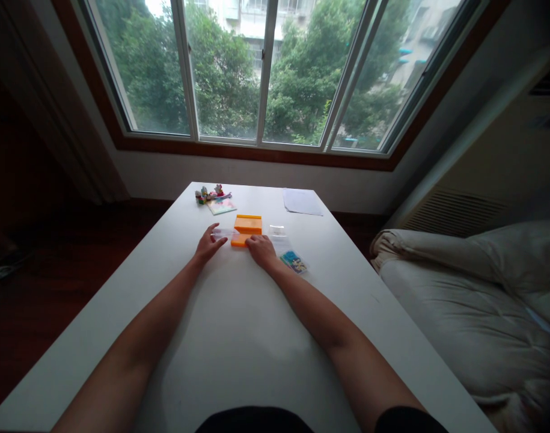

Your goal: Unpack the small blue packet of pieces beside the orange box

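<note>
An orange plastic box (247, 224) lies opened out on the white table, its front part (238, 240) lower and nearer to me. My right hand (261, 248) has its fingers curled over the right end of that front part. To the left, my left hand (208, 243) grips a clear plastic piece (225, 233) between thumb and fingers, close beside the box. What exactly the clear piece is cannot be made out. Right of the box lie more clear plastic pieces (278, 230). A small stack of picture cards (294, 261) sits beside my right wrist.
Small toy figures (204, 195) stand at the table's far left, beside a pastel printed booklet (222, 206). White paper sheets (302, 201) lie at the far right corner. A window (261, 78) is behind the table (220, 337); a beige sofa (464, 300) stands to the right.
</note>
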The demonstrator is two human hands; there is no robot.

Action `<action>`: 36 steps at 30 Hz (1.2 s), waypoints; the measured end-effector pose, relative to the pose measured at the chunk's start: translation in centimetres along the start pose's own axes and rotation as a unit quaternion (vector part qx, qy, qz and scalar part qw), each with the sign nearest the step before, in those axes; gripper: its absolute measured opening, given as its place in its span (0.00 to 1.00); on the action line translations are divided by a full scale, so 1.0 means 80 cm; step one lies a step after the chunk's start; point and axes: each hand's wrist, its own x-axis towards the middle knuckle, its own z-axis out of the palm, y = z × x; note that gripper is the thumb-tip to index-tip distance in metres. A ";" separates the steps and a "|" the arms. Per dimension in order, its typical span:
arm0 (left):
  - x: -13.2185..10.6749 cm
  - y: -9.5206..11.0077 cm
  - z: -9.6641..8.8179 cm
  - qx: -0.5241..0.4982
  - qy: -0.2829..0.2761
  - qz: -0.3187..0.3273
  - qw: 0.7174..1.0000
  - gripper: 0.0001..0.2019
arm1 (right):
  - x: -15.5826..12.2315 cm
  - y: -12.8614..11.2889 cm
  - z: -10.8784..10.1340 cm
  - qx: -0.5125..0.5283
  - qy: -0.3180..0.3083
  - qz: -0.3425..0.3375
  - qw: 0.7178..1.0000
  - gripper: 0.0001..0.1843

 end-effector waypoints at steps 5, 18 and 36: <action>0.001 -0.001 0.003 -0.021 -0.030 -0.007 0.999 0.40 | -0.006 0.001 0.003 0.032 0.032 0.011 0.999 0.15; -0.020 0.037 0.035 0.064 -0.061 0.114 0.990 0.36 | -0.025 -0.001 -0.017 0.138 0.148 -0.037 0.979 0.19; -0.035 0.060 0.045 0.148 -0.065 0.150 0.975 0.36 | -0.025 -0.014 -0.021 0.127 0.149 0.044 0.980 0.20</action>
